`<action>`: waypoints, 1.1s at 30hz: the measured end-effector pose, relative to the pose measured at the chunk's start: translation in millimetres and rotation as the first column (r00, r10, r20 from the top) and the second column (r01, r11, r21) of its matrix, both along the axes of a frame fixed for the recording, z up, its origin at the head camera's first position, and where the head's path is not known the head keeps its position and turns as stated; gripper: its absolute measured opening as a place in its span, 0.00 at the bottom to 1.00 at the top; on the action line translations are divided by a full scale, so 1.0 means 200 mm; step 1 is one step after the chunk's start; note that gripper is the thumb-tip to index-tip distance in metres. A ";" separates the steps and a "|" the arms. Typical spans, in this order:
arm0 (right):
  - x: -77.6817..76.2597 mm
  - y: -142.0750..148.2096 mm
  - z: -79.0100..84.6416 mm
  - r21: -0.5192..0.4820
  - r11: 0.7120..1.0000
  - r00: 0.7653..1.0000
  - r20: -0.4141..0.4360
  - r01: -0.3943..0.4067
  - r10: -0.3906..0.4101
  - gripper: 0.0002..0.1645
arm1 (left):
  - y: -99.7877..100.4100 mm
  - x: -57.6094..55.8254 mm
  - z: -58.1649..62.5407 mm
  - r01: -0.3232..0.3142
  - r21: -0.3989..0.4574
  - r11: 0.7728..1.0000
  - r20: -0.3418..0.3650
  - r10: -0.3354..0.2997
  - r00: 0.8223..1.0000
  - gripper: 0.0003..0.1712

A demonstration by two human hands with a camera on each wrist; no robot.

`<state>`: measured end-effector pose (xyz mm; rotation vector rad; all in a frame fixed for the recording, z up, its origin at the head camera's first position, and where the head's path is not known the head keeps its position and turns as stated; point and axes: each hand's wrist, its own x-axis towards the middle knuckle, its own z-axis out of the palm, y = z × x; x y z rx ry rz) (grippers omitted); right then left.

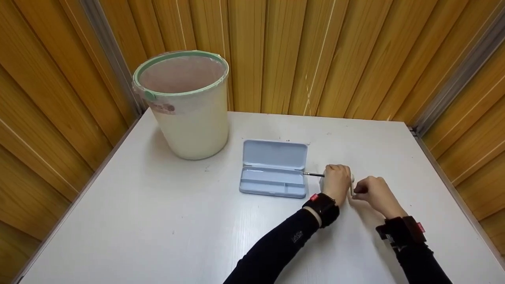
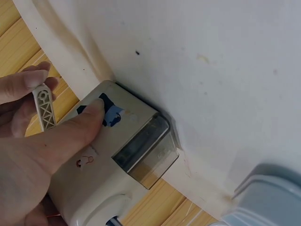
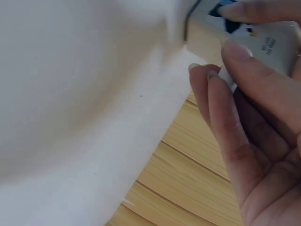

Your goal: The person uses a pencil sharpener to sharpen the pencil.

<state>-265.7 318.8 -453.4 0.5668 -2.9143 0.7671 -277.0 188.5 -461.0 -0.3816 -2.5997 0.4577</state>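
My left hand (image 1: 337,181) grips a cream crank pencil sharpener (image 2: 106,181), its thumb lying along the sticker-decorated top in the left wrist view. A clear shavings drawer (image 2: 157,165) shows on one side of the sharpener. Out of its front, toward the pencil case, sticks a dark pencil (image 1: 314,174) with a silvery end. With thumb and fingertips my right hand (image 1: 376,195) pinches the end of the crank handle (image 2: 46,110), on the opposite side from the pencil. In the head view the left hand hides most of the sharpener.
Left of the sharpener, a light blue pencil case (image 1: 274,154) lies with its lid raised, its divided tray facing up. A tall cream bin (image 1: 193,126) with a green rim and plastic liner stands at the back left of the white table (image 1: 158,225). Wood-patterned panels (image 1: 284,59) enclose the table.
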 end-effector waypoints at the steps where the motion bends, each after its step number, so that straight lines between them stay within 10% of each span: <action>1: 0.01 0.00 0.01 -0.002 1.000 1.000 -0.001 0.005 -0.005 0.06 | 0.00 0.00 0.00 -0.001 0.003 1.000 0.007 0.001 1.000 0.18; 15: 0.03 -0.05 0.17 0.033 0.998 0.987 -0.157 0.047 -0.041 0.06 | -0.01 -0.01 0.00 -0.017 0.026 1.000 -0.043 0.018 0.999 0.17; 33: -0.16 -0.06 0.19 0.038 0.992 0.960 -0.262 0.117 -0.103 0.03 | 0.00 0.00 0.00 -0.003 0.002 1.000 -0.010 0.004 1.000 0.17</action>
